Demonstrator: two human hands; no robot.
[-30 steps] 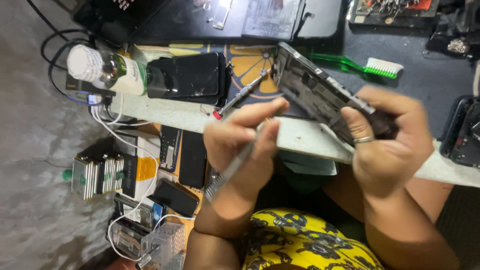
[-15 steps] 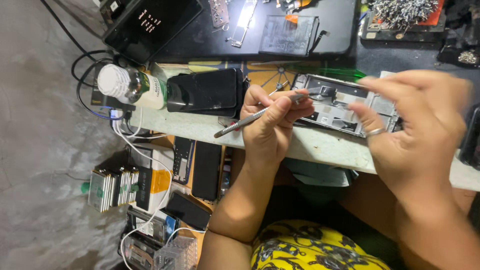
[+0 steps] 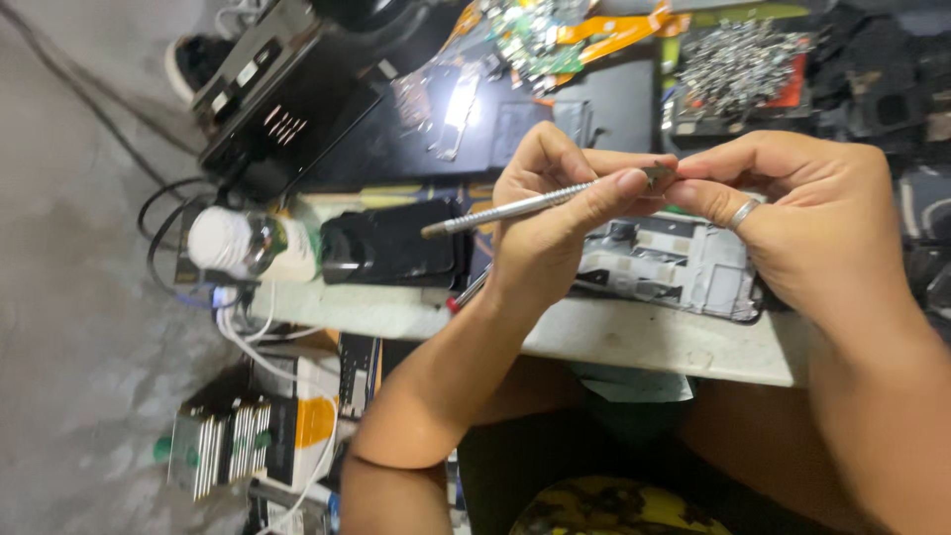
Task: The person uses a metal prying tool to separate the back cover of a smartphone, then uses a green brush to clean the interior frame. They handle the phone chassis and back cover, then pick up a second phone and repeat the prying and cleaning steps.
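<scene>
My left hand (image 3: 540, 238) grips a thin silver metal tool (image 3: 495, 213) like a pen, its shaft pointing left and slightly down. My right hand (image 3: 812, 218), with a ring on one finger, pinches the tool's right tip between thumb and forefinger. Just below both hands an opened phone frame (image 3: 674, 267) with grey inner parts lies flat on the white bench (image 3: 634, 337). Neither hand touches it. What sits at the tool's tip is hidden by my fingers.
A black phone-shaped block (image 3: 391, 248) and a white-capped bottle (image 3: 248, 248) stand at the left. A red-tipped screwdriver (image 3: 466, 292) lies under my left wrist. Behind are a black mat (image 3: 426, 139), circuit boards (image 3: 555, 30) and a pile of metal parts (image 3: 738, 64). Boxes (image 3: 248, 436) sit below.
My right hand let go of the phone frame, which came down from a raised tilt to lie on the bench. That hand now pinches the tool's tip. The view shifted upward.
</scene>
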